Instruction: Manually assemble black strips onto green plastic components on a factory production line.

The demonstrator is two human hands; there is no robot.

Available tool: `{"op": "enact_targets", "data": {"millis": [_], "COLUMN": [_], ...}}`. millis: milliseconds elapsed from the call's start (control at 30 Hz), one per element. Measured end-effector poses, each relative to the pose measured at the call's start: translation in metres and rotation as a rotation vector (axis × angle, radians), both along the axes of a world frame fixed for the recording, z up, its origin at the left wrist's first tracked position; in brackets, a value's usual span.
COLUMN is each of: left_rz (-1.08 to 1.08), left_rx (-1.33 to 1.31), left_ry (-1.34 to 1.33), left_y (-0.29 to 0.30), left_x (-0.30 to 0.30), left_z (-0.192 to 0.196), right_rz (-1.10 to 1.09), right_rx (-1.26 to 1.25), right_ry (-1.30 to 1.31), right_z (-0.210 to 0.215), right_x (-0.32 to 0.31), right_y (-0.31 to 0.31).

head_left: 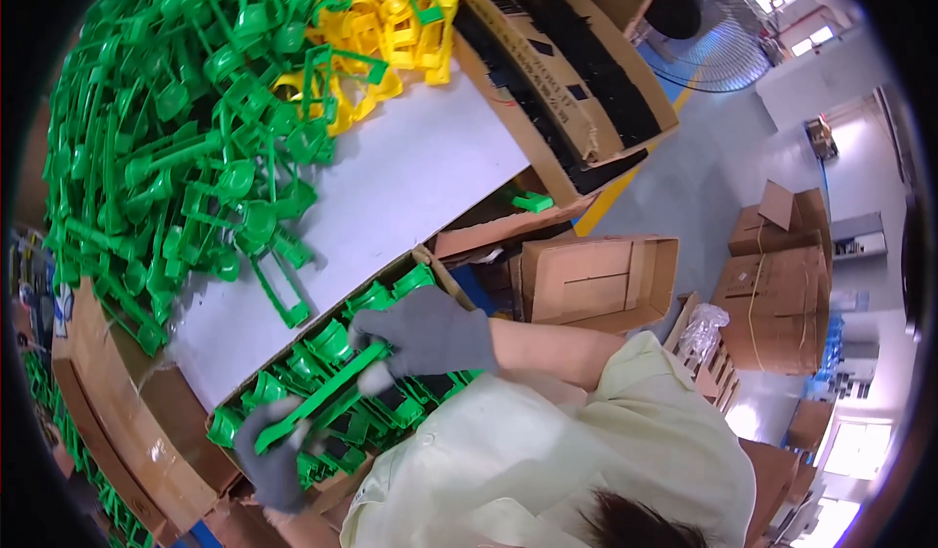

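A long green plastic part (320, 398) slants between my two grey-gloved hands. My left hand (271, 458) closes on its lower left end, and my right hand (422, 337) pinches its upper right end. Below them is a cardboard box (447, 279) holding green plastic parts (332, 341) in rows, some with round cup-like ends. My hands and the held part cover much of its middle. On the white tabletop (391, 172) beyond lies a large tangled heap of green parts (181, 157), with a yellow pile of similar parts (396, 30) against its right side.
An open carton with black contents (547, 69) stands at the table's far right. A cardboard flap (137, 411) borders the left. On the right are an empty carton (601, 279), stacked boxes (772, 304), a pallet (705, 358) and a floor fan (708, 40).
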State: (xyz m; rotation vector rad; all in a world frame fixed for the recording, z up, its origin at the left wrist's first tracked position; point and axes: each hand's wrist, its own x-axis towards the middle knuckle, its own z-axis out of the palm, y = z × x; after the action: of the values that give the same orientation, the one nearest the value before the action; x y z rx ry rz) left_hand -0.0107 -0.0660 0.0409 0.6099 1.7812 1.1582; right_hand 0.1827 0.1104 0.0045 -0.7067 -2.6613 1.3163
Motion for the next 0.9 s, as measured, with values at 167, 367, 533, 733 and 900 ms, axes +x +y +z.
{"op": "enact_targets", "data": {"millis": [167, 367, 533, 733, 900], "left_rz": [0.033, -0.13, -0.254, -0.172, -0.189], "left_rx": [-0.23, -0.464, -0.543, -0.611, -0.573], "left_ry": [0.097, 0.122, 0.748, 0.821, 1.061], "left_y": [-0.079, -0.072, -0.071, -0.055, -0.063], "left_x": [-0.088, -0.117, -0.129, -0.103, -0.084], "left_z": [0.013, 0.007, -0.023, -0.01, -0.015], "right_rz": [-0.515, -0.473, -0.011, 0.24, 0.298], "right_rx": [0.164, 0.867, 0.942, 0.852, 0.839], "right_ry": [0.043, -0.413, -0.889, -0.79, -0.84], "right_z": [0.053, 0.108, 0.102, 0.087, 0.082], "right_x": [0.072, 0.229, 0.248, 0.237, 0.229], "right_y": [0.084, 0.213, 0.247, 0.245, 0.249]}}
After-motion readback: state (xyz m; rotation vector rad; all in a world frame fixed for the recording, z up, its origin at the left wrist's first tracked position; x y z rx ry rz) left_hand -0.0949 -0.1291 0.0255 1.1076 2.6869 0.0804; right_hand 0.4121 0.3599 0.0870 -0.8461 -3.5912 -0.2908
